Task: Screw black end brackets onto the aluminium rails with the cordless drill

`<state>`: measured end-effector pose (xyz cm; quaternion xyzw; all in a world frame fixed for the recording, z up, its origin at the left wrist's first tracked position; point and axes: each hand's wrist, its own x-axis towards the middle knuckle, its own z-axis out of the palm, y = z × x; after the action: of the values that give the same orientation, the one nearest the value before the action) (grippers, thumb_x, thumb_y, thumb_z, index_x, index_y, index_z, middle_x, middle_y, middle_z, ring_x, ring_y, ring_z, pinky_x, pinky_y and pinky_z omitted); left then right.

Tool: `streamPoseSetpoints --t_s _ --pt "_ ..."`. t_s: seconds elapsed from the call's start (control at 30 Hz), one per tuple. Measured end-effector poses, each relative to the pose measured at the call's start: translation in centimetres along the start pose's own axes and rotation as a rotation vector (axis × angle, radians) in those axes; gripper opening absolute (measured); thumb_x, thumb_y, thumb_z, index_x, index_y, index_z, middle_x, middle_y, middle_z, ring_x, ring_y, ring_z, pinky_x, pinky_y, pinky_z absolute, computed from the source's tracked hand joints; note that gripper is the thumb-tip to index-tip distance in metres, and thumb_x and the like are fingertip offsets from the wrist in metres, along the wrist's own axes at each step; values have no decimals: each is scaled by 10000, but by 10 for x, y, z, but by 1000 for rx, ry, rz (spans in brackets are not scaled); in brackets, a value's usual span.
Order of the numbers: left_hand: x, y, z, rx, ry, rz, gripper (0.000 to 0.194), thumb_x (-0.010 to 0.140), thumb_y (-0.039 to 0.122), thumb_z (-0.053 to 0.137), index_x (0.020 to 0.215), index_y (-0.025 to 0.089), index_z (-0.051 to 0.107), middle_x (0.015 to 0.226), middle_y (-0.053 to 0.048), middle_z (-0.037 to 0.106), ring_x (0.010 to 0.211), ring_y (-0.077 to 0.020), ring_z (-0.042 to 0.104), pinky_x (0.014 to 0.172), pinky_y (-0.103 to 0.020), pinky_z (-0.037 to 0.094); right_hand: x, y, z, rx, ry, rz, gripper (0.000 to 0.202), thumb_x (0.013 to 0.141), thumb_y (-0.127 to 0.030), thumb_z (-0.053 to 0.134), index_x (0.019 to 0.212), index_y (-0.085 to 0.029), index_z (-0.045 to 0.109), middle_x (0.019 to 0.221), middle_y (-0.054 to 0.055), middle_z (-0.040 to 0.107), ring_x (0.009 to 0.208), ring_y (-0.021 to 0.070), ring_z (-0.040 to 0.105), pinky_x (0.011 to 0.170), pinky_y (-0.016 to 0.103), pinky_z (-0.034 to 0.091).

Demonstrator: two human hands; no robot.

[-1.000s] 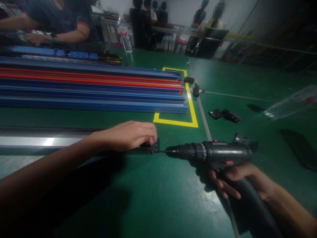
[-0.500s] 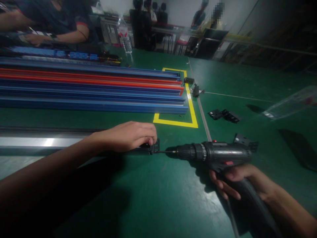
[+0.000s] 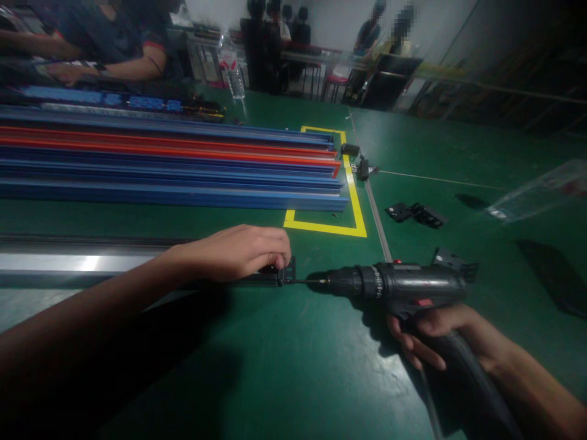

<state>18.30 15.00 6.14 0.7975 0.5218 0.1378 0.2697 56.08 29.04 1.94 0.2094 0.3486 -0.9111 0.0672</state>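
Observation:
My right hand (image 3: 431, 333) is wrapped round the handle of a black cordless drill (image 3: 413, 284), which lies level and points left. Its long thin bit (image 3: 300, 281) reaches to a small black end bracket (image 3: 290, 269) at the right end of a silver and black metal profile (image 3: 87, 263). My left hand (image 3: 257, 250) is closed over that end, its fingertips gripping the bracket. The fingers hide part of the bracket, and the forearm covers some of the profile. Whether the bit sits in a screw I cannot tell.
Blue and red long profiles (image 3: 183, 177) lie beyond my left arm, by a yellow tape outline (image 3: 325, 229). Black brackets (image 3: 415, 214) and a clear plastic bottle (image 3: 536, 189) lie to the right. Another bottle (image 3: 233, 70) stands farther back. Across the green table (image 3: 293, 366) sits a co-worker (image 3: 137, 55).
Both my hands, the drill and the profile hold the same position. Across the table, the co-worker's arm at the far left has shifted slightly.

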Motion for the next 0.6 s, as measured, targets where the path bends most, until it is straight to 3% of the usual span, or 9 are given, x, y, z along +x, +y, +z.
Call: streamPoseSetpoints --t_s 0.6 --pt "0 0 0 -8 -2 -5 262 1017 189 408 977 212 666 1039 -2 635 907 -130 591 813 -232 399 0 1 0 2 -11 -37 332 796 -204 621 1059 -36 733 878 125 737 536 100 649 707 297 591"
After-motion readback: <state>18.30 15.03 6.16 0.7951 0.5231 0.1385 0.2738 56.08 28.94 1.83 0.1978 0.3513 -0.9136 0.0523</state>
